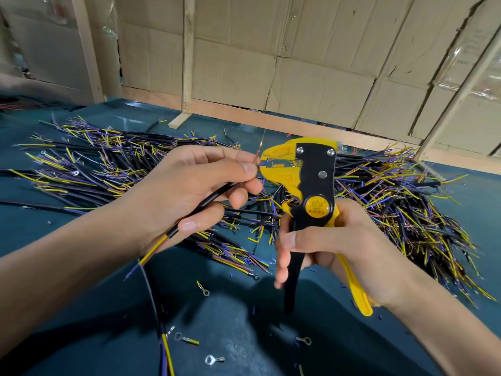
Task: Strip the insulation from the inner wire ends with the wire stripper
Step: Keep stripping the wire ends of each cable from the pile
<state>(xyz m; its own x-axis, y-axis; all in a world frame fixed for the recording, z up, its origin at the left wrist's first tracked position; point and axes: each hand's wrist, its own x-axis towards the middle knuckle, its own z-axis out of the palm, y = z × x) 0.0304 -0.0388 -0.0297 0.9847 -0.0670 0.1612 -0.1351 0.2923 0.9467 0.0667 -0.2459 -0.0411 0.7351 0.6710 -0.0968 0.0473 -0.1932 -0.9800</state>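
My left hand point(195, 185) grips a short black cable point(206, 203) whose yellow and blue inner wires stick out at both ends. Its thumb and forefinger pinch a blue inner wire point(264, 162) whose end sits between the yellow jaws of the wire stripper point(311, 191). A bare copper strand point(260, 146) rises beside the jaws. My right hand point(325, 240) holds the stripper upright by its black and yellow handles, which are spread apart.
Large piles of black cables with yellow, blue and purple ends lie to the left point(103, 164) and right point(401, 207) on the dark green table point(244, 335). Loose ring terminals point(214, 359) and insulation scraps are scattered near me. A cardboard wall point(298, 63) stands behind.
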